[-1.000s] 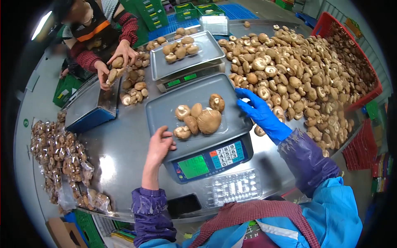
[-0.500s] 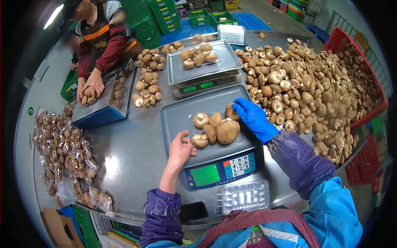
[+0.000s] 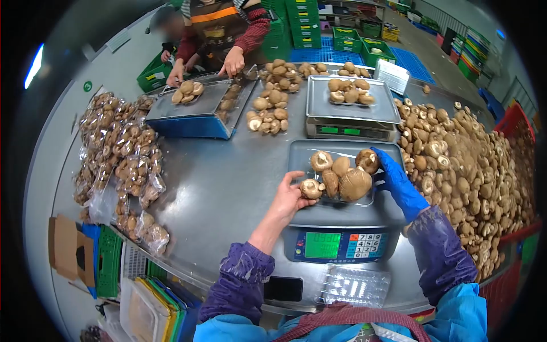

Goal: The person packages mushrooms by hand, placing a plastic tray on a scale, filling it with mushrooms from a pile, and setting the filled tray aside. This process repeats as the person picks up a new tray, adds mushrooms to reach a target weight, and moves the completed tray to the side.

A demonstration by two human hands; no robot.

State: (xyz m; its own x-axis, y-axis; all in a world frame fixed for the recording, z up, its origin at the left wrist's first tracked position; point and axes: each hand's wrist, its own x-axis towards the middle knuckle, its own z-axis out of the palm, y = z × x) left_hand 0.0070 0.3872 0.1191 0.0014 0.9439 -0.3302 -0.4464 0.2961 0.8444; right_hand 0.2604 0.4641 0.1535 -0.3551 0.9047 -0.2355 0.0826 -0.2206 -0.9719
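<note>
A clear plastic tray of brown mushrooms (image 3: 342,178) sits on the platform of the nearest scale (image 3: 302,153), whose green display (image 3: 322,245) faces me. My bare left hand (image 3: 289,198) grips the tray's left end, thumb against a small mushroom. At the tray's right end, my right hand (image 3: 394,181) in a blue glove grips the rim beside a mushroom. A very large loose pile of mushrooms (image 3: 473,171) covers the table just right of that hand.
A second scale (image 3: 350,108) with mushrooms stands behind mine. A co-worker (image 3: 228,28) at the far side has hands at a blue scale (image 3: 194,117). Bagged mushrooms (image 3: 119,154) lie left, empty clear trays (image 3: 356,285) and a black phone (image 3: 283,288) near me.
My left hand has moved from the scale's edge onto the tray's left end. My right hand came down to the tray's right end. My view swung left.
</note>
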